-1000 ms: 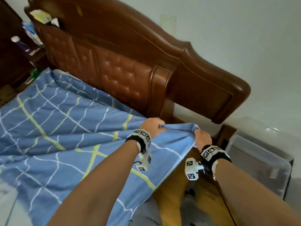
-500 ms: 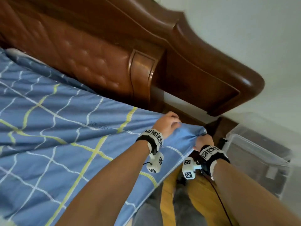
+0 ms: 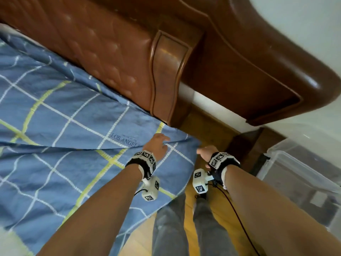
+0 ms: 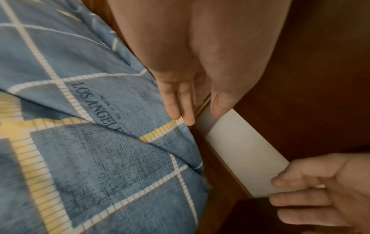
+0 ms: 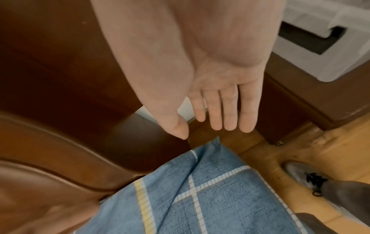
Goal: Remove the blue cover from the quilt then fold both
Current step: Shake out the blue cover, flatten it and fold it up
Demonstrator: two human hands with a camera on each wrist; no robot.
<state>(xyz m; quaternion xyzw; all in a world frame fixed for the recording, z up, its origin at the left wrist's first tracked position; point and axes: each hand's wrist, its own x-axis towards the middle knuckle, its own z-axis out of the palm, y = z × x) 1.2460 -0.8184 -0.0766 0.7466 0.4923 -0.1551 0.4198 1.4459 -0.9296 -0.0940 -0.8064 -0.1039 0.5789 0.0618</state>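
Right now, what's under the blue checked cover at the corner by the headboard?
Nothing under the blue checked cover shows: it hides whatever lies beneath. Past its corner there is brown wooden headboard and yellow wooden floor. Both hands, left and right, are off it, fingers straight.

quilt: hidden inside blue cover (image 3: 77, 115) | headboard (image 3: 166, 58): cut off at top edge | cover print: partly legible
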